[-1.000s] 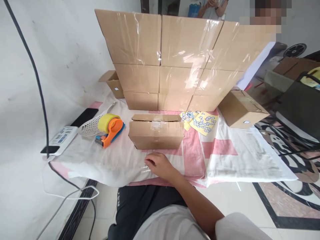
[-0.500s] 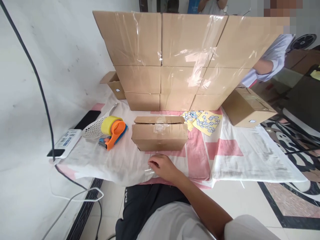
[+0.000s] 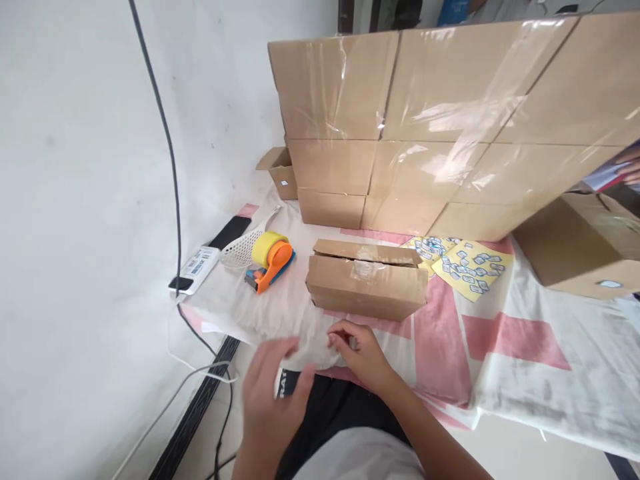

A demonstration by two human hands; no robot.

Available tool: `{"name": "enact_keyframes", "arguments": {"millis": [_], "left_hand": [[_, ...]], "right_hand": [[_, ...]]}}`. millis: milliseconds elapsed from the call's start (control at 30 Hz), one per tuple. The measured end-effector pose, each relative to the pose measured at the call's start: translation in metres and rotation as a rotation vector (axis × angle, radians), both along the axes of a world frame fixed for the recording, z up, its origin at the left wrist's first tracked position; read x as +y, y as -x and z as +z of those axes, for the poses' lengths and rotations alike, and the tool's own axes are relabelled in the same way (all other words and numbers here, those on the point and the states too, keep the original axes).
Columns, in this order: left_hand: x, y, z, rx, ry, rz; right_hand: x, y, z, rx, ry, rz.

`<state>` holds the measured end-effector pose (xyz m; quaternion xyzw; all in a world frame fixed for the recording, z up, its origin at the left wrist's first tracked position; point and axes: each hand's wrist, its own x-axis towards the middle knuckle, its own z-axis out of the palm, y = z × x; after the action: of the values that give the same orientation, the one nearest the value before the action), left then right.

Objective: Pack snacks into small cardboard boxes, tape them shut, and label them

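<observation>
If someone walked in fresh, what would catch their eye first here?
A wall of stacked cardboard boxes wrapped in clear film fills the back of the table. In front lies a small taped box, with an orange tape dispenser to its left. The left hand and right hand hover at the table's near edge.

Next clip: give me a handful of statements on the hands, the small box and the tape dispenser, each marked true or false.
1. The small cardboard box lies on the cloth just beyond both hands. True.
2. The left hand holds the tape dispenser. False: the dispenser lies untouched on the cloth, left of the box.
3. The right hand rests at the cloth's near edge. True.
4. The sticker sheets lie on top of the small box. False: they lie on the cloth to its right.
</observation>
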<state>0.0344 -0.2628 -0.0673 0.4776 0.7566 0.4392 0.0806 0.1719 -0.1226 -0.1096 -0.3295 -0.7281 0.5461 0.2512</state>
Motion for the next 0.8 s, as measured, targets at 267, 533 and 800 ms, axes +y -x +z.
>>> {"name": "enact_keyframes", "arguments": {"millis": [267,533,800], "left_hand": [[0.036,0.028,-0.023,-0.172,0.149,-0.206],[0.045,0.021,-0.023,-0.634,0.278,-0.339],[0.066,-0.001,0.011,-0.691,0.217,-0.411]], "right_hand": [[0.000,0.008,0.026,0.012,-0.194,0.112],[0.005,-0.001,0.038,-0.027,-0.277,0.030],[0.022,-0.029,0.091,-0.034,-0.431,-0.113]]}}
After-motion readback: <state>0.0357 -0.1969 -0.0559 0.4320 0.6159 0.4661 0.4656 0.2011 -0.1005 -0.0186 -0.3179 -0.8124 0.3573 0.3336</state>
